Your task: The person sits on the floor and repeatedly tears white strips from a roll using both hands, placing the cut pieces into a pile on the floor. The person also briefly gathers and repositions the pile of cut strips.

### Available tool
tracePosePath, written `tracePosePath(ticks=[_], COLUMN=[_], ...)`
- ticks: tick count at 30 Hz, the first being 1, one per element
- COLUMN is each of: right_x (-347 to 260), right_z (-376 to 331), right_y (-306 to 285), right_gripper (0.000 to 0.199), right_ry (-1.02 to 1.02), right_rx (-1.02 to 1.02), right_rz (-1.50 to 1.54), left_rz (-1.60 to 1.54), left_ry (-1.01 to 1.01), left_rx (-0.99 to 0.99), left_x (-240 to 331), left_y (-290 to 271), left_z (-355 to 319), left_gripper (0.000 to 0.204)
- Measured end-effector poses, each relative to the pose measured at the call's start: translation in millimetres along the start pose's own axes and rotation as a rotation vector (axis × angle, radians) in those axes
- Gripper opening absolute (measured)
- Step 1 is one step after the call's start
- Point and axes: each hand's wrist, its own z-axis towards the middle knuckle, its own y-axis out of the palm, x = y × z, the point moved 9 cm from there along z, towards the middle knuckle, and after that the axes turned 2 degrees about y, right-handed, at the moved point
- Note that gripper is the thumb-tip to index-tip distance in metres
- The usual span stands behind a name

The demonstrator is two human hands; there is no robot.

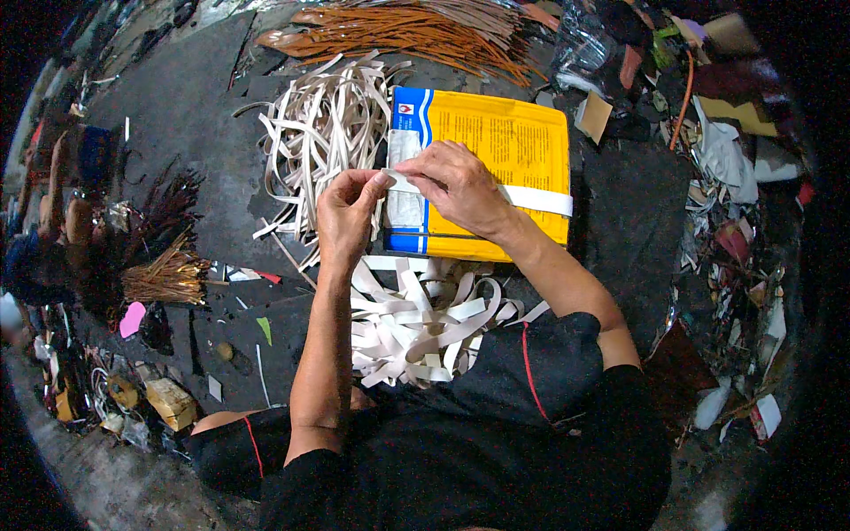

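Note:
A white strip (542, 201) lies across a yellow and blue box-shaped container (496, 124) in front of me. My left hand (345, 212) is closed, its thumb and forefinger pinching the strip's end beyond the container's left edge. Over the blue band, my right hand (460, 188) is bent round the same strip with its fingertips closed on it, close to the left thumb. The stretch of strip beneath the right palm is hidden. Touching the container's left side is a tangled heap of narrow whitish strips (310, 133). Wider white strips (425, 323) are piled between the container and my lap.
Long orange-brown strips (398, 35) lie at the far side. A bundle of brown sticks or strips (168, 273) sits at the left, near another person's hand or foot, too dark to tell. Mixed scraps (730, 230) line the right, and a yellowish block (171, 403) rests at lower left.

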Motion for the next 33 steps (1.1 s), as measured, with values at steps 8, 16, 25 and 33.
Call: tracePosePath(ticks=[8, 16, 25, 33], right_x=[-23.0, -16.2, -11.2, -16.8], right_z=[-4.6, -1.1, 0.7, -0.4], right_y=[7.8, 5.5, 6.7, 5.2], right_gripper=[0.021, 0.018, 0.014, 0.011], right_ry=[-0.224, -0.052, -0.045, -0.14], right_rx=[-0.054, 0.031, 0.032, 0.03], right_rz=[-0.287, -0.155, -0.154, -0.138], left_rz=[-0.014, -0.328, -0.09, -0.338], left_ry=[-0.055, -0.181, -0.038, -0.161], left_rx=[-0.037, -0.041, 0.028, 0.009], left_x=[-2.0, -32.8, -10.1, -34.7], left_y=[2.7, 6.1, 0.6, 7.6], left_z=[3.3, 2.5, -4.2, 1.9], left_gripper=[0.022, 0.024, 0.022, 0.018])
